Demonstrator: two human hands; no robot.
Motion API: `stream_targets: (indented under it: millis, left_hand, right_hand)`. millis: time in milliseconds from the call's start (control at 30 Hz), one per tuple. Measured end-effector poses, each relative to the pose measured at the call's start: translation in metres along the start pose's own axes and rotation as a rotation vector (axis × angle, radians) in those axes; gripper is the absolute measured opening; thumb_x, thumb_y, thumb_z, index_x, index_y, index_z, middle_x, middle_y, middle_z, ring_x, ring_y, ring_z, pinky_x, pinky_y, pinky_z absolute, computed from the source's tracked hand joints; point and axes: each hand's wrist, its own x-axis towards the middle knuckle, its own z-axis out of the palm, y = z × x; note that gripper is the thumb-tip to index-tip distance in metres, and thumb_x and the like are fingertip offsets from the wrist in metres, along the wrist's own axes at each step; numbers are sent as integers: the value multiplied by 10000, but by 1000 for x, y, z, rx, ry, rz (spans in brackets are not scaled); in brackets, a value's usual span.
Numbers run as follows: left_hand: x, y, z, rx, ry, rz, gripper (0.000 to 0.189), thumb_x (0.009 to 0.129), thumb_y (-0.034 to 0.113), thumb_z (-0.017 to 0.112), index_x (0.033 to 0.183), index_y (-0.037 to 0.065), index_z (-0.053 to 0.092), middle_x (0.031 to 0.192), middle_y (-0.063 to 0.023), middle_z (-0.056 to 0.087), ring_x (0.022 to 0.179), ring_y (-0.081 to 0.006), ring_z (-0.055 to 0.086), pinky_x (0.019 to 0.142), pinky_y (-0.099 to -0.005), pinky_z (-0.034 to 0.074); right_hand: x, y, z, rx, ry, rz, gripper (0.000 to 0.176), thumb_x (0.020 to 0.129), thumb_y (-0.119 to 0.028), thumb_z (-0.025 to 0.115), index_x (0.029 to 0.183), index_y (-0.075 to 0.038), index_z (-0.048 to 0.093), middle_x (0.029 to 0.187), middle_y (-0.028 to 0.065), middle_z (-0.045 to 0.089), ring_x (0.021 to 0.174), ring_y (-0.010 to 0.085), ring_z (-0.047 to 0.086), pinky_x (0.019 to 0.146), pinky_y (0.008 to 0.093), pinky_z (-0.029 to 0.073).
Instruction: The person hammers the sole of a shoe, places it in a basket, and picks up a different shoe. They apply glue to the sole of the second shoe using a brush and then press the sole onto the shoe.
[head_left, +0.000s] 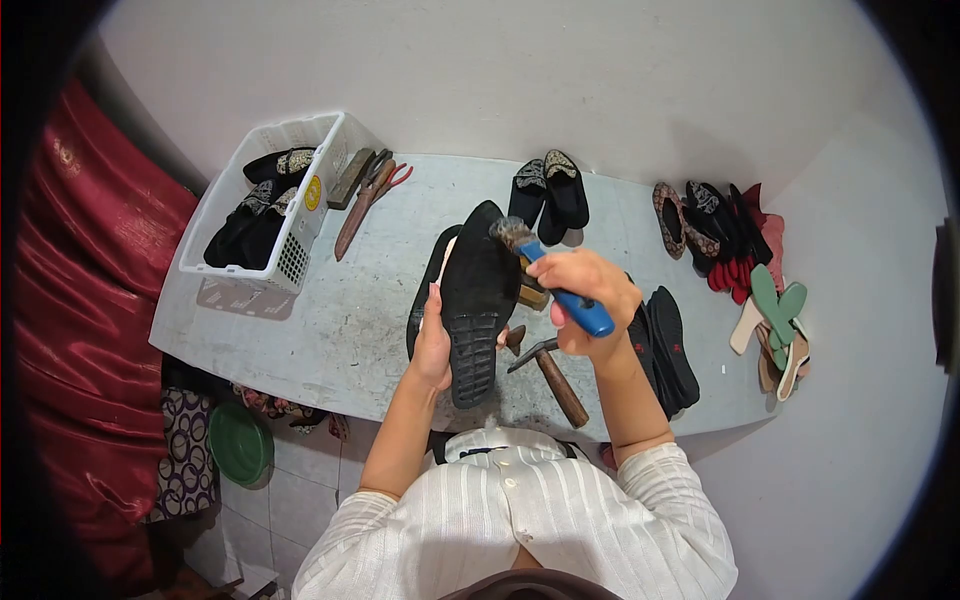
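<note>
My left hand [432,345] grips a black shoe [478,262], its ridged heel sole turned up toward me and its toe pointing away. Closed round the blue handle of a brush [592,314] is my right hand [590,290]. The brush's worn bristles overlap the shoe's right edge near the toe. Partly hidden behind the shoe, another black shoe-shaped piece [420,290] shows on the left. Below my right hand lies a hammer [563,390] with a wooden handle. A pair of black soles [672,350] rests beside my right forearm.
A white basket [335,150] with black patterned shoes stands at the left. Near it lie red-handled pincers [372,200]. At the back is a patterned black pair [566,195]. More shoes [705,220] and green insoles [768,300] lie at the right.
</note>
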Motion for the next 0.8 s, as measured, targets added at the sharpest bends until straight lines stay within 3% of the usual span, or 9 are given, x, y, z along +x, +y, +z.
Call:
stream_targets:
  millis: [100,233,333,533,633,700,733,767,800]
  left_hand:
    - [1,3,-8,-63,-7,-42,690,927,587,174,1114,7,497,802,-120,610,651,-197,594,618,-299,496]
    - [0,-1,-12,-16,23,-55,686,928,583,178,1141,11,493,836,-126,614,660,-194,600,608,-308,502]
    - [-4,-2,-7,-80,-70,-113,686,929,579,179,1175,14,481,874,-132,615,672,-196,607,592,-313,507]
    - [-4,-2,-6,-69,-98,-49,675,937,562,181,1203,8,459,897,-131,614,676,-203,610,577,-304,512]
    - [-3,1,-12,3,-51,-99,758,900,633,156,1192,-1,451,878,-148,583,689,-219,569,622,-337,480]
    - [-1,-3,-21,20,26,-107,763,900,634,154,1199,-3,450,884,-149,584,691,-221,571,624,-338,481]
    - [-2,-3,-23,20,26,-107,763,900,634,154,1199,-3,450,884,-149,584,691,-221,571,624,-338,481]
    - [-2,-2,-24,-2,-22,-125,764,900,634,155,1208,-2,446,911,-152,584,690,-222,571,623,-340,482]
    - [-3,-3,-24,-23,-69,-144,766,899,634,156,1216,-1,442,938,-154,584,689,-224,571,622,-343,483]
  right_hand:
    - [-12,-11,1,74,-67,87,349,482,35,595,830,13,616,772,128,645,622,248,615,553,297,479]
    - [-8,-15,-5,71,-72,91,354,477,36,610,830,15,616,770,128,647,587,246,596,546,292,477]
    - [4,-7,-8,29,-31,49,323,523,73,614,841,17,606,781,125,651,619,247,624,563,292,490]
    - [9,3,-3,5,52,-39,282,569,74,614,845,19,596,783,118,655,638,246,640,580,293,501]
    - [-1,-5,-4,-1,8,16,251,589,57,604,837,20,592,769,119,653,642,246,643,589,293,507]
    - [-9,-8,-6,105,-19,107,192,628,42,590,819,20,590,754,121,651,649,245,645,606,292,514]
    - [-10,-9,-6,94,-10,117,226,872,-183,576,795,29,574,744,135,636,638,227,636,617,293,511]
    - [-10,-8,-6,93,-10,118,226,872,-183,576,795,29,574,744,135,636,638,227,636,617,293,511]
    - [-11,-7,-6,133,44,187,96,786,-64,564,804,28,586,749,137,642,649,238,641,624,291,515]
